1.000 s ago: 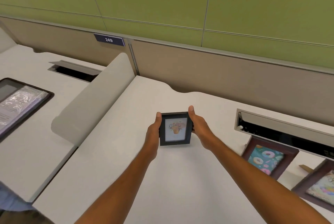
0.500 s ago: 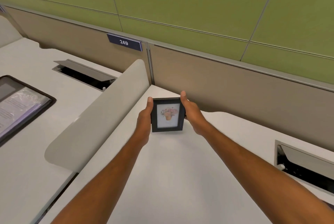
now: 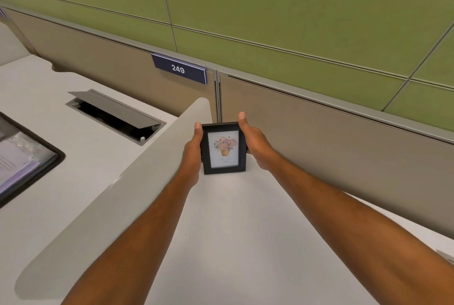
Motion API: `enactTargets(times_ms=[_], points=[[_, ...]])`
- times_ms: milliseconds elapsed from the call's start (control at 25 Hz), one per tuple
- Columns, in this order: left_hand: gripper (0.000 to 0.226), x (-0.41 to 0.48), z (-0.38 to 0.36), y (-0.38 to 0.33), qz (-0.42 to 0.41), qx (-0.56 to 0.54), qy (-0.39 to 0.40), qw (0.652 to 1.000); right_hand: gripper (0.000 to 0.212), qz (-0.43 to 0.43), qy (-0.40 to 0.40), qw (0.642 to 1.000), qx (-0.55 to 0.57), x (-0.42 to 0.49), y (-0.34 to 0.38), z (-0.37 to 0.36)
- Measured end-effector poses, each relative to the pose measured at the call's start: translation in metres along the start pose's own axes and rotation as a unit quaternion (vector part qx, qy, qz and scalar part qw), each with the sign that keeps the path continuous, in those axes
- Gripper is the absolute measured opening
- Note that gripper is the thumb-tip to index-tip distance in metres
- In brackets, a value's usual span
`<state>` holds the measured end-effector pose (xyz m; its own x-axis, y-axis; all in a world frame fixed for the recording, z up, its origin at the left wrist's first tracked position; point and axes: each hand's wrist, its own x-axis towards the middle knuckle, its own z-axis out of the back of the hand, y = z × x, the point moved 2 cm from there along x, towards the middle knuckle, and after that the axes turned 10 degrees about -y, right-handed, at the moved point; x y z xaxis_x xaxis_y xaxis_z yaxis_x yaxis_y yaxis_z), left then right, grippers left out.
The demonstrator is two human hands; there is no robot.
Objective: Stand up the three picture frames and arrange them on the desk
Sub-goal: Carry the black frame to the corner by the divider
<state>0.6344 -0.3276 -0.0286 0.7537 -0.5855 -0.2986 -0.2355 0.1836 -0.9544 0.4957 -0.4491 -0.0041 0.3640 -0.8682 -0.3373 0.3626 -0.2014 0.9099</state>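
Note:
A small black picture frame (image 3: pixel 223 148) with a flower-pot print stands upright at the far left corner of the white desk (image 3: pixel 235 231), facing me. My left hand (image 3: pixel 192 154) grips its left edge, thumb at the top corner. My right hand (image 3: pixel 255 143) grips its right edge the same way. The frame's lower edge is at the desk surface, close to the beige back partition (image 3: pixel 331 147). The other two frames are out of view.
A curved grey divider (image 3: pixel 122 196) runs along the desk's left side. Beyond it lies a neighbouring desk with an open cable hatch (image 3: pixel 115 114) and a black tray of papers (image 3: pixel 22 157). A blue sign "249" (image 3: pixel 178 68) hangs on the partition. Green wall panels rise behind.
Both hands carried the black frame away from me and leftward into the desk's far left corner. My view turned left, so the two frames at the right dropped out of sight.

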Motion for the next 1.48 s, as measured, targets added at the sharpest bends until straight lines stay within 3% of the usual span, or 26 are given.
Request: enactTargets(times_ms=[440,640,760,920,1040,1200,1480], points=[[0.046,0.032,-0.008,0.005,0.014,0.008,0.005,1.0,0.078,0.013,-0.006,1.0,-0.002,0.031,0.002,-0.011],[0.045,0.01,0.001,0.012,-0.024,0.023,0.004,0.999,0.067,0.026,-0.014,1.0,-0.011,0.018,0.001,-0.006],[0.055,-0.01,0.01,0.025,-0.016,0.06,-0.042,0.997,0.07,0.022,-0.026,0.999,-0.022,-0.001,-0.004,0.007],[0.056,-0.052,0.024,0.032,0.004,0.078,-0.126,0.989,0.091,-0.003,-0.052,0.998,-0.034,-0.043,-0.023,0.028],[0.05,-0.096,0.027,0.036,0.006,0.046,-0.158,0.986,0.086,-0.014,-0.061,0.998,-0.008,-0.085,-0.041,0.045],[0.049,-0.159,0.02,0.043,0.026,0.027,-0.106,0.994,0.079,-0.048,-0.082,0.995,0.009,-0.148,-0.063,0.069],[0.043,-0.263,-0.019,0.059,0.033,0.086,0.014,0.996,0.069,-0.05,-0.101,0.992,0.064,-0.257,-0.097,0.118]])
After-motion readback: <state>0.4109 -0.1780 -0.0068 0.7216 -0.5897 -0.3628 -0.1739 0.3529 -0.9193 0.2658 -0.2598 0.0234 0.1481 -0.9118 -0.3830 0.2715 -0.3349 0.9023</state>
